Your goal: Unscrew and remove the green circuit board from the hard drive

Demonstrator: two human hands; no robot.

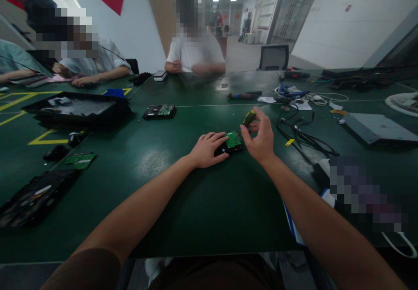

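A hard drive (235, 147) lies on the dark green table with its green circuit board facing up. My left hand (209, 150) rests over its left part, fingers across the board side and thumb along the near edge, holding it against the tabletop. Just right of the drive, my right hand (259, 136) is raised with the fingers closed around a screwdriver (249, 118) by its dark green and yellow handle. I cannot make out the screwdriver's blade. The hand covers part of the drive.
Another hard drive (160, 111) and a black tray (78, 109) are farther left. A loose circuit board (80, 160) lies near a black casing (39, 196). On the right are tangled cables (300, 133) and a grey metal box (380, 128). People (197, 52) sit across the table.
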